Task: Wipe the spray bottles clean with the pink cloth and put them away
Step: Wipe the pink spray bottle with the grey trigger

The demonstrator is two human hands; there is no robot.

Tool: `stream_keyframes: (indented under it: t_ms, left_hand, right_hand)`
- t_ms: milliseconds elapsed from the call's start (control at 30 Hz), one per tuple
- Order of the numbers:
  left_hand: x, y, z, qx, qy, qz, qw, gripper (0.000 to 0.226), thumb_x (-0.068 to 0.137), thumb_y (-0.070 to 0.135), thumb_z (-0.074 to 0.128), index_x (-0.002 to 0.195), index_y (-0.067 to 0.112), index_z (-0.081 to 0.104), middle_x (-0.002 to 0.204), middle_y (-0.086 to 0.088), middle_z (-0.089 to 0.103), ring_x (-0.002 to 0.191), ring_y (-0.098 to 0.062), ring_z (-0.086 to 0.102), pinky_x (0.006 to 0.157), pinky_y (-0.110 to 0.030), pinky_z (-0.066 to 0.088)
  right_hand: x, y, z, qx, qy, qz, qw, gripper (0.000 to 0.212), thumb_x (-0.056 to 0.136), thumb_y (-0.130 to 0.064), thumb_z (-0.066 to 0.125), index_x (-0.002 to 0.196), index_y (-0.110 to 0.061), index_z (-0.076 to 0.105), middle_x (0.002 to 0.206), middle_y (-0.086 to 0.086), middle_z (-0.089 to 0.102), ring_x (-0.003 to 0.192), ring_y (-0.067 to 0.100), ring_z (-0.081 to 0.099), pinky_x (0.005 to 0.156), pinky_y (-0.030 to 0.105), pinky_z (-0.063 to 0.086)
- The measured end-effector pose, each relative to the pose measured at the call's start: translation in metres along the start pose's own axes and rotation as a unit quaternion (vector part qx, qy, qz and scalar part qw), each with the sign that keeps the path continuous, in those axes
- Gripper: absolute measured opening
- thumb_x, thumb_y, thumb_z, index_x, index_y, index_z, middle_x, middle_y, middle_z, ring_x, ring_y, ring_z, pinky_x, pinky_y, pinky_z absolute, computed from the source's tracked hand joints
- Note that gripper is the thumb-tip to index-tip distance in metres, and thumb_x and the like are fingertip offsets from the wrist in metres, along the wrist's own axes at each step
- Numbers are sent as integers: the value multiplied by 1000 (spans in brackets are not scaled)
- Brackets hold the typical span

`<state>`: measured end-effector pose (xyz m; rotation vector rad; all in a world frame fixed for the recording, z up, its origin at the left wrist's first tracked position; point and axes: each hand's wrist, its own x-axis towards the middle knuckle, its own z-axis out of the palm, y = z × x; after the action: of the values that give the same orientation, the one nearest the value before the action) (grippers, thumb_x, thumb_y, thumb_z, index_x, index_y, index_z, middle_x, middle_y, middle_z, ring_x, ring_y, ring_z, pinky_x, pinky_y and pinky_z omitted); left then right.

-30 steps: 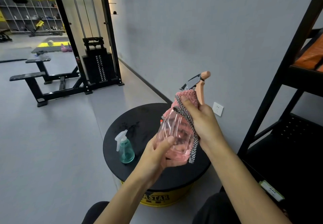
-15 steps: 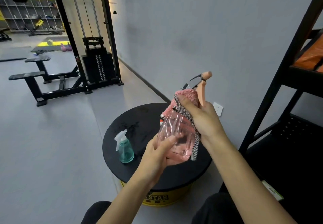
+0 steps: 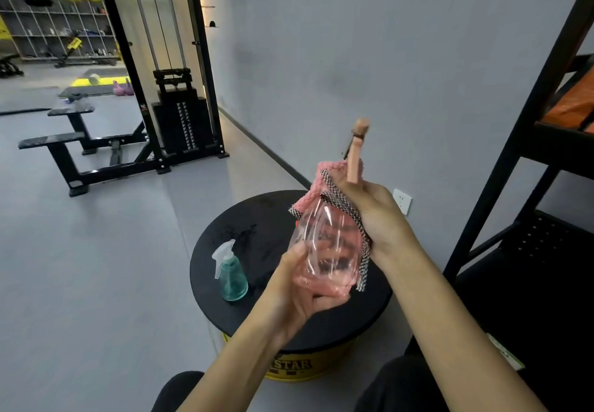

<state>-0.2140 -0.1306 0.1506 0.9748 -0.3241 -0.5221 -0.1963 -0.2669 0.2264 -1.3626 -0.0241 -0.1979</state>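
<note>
Hands first: the left hand (image 3: 299, 296) cups the base of the clear pink spray bottle (image 3: 324, 250), fingers curled under it, and the right hand (image 3: 376, 215) clamps the pink cloth (image 3: 331, 170) round its neck. Its long axis runs near upright, trigger end farthest from the body. Down-left, nearer the left hand and apart from both, 1 teal spray bottle (image 3: 233, 275) stands upright on the round black drum top (image 3: 257, 215), probably next for wiping.
</note>
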Motion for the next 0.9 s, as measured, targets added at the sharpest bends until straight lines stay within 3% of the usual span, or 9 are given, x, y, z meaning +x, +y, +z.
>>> stream_keyframes:
  t_ms: [67,133,267,400,500,600,667,733,900]
  left_hand:
    - [3,-3,0,65,48,29,996,98,47,65,86,125,14,59,111,-7,73,91,-25,73,69,-36,60]
    - [3,-6,0,76,63,36,994,97,44,67,86,123,17,60,114,-6,73,97,-23,72,71,-38,60]
    - [2,2,0,5,6,13,1000,82,51,68,82,112,15,69,107,-12,73,82,-24,72,64,-35,62]
    - [1,3,-4,-100,-53,-44,993,82,53,61,86,106,1,72,99,-20,71,73,-32,73,54,-33,62]
    - [3,0,-3,-89,-44,-35,994,81,50,63,86,106,5,73,101,-17,71,74,-27,73,58,-33,62]
    - [7,-1,-1,3,21,3,1000,93,45,67,85,117,11,66,103,-10,73,78,-22,71,65,-36,62]
    - [9,-3,-1,48,60,29,997,99,43,67,85,124,14,60,111,-8,73,92,-26,72,70,-40,61]
    - [9,-6,-2,44,67,43,996,94,46,66,85,124,18,61,115,-7,72,100,-26,71,70,-40,61]
    - [5,-2,-5,-100,-3,-11,995,86,47,62,87,111,7,72,106,-13,73,89,-27,72,71,-44,62]
  right_hand:
    - [-2,2,6,-86,53,-54,993,46,84,-38,72,90,7,64,83,30,65,73,41,65,76,49,56]
    - [-4,4,9,-95,74,-79,990,46,87,-36,70,90,9,62,86,33,63,77,46,63,75,51,55]
    - [-1,1,2,-7,22,-11,1000,30,75,-38,73,84,-9,70,72,4,71,68,20,69,74,36,56]
    - [2,1,-4,104,-56,47,992,40,70,-39,69,91,-5,66,76,7,70,66,20,67,66,31,58]
    - [3,2,-3,88,-50,40,994,43,70,-40,70,93,-4,67,75,6,70,64,18,68,65,31,58]
    - [3,5,0,-10,29,-12,999,38,72,-43,75,82,-7,69,76,13,70,68,28,69,78,45,57]
    - [2,8,7,-70,73,-61,993,53,77,-48,75,83,4,65,84,32,65,78,49,65,80,59,54]
    - [2,10,11,-88,79,-83,990,65,73,-56,72,85,7,61,90,38,59,81,53,61,77,65,51]
    - [6,0,7,8,-12,11,1000,40,68,-43,74,86,-7,71,78,8,72,71,21,68,78,41,56]
